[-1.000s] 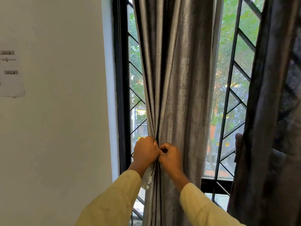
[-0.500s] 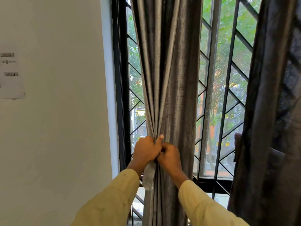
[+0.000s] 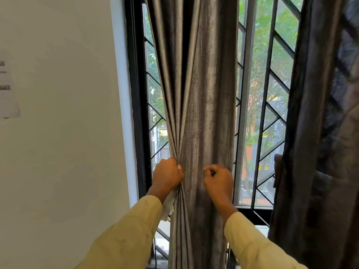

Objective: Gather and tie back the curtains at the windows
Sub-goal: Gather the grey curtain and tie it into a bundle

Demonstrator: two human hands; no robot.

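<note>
A grey pleated curtain (image 3: 202, 94) hangs in front of the window, bunched into a narrow column. My left hand (image 3: 168, 175) grips the gathered folds at the curtain's left edge, at about sill height, and a bit of white lining (image 3: 168, 207) shows below it. My right hand (image 3: 218, 181) is a hand's width to the right. Its fingers are curled into the cloth near the curtain's right edge. A second, darker curtain (image 3: 318, 133) hangs at the far right, untouched.
Behind the curtain is a black window frame (image 3: 136, 94) with a diagonal metal grille (image 3: 272, 123). A white wall (image 3: 68, 133) with a paper notice (image 3: 7, 90) fills the left side. Trees and buildings show outside.
My right hand has moved to the right, away from my left hand, across the front of the curtain. My left hand keeps its grip on the folds. The view has shifted slightly.
</note>
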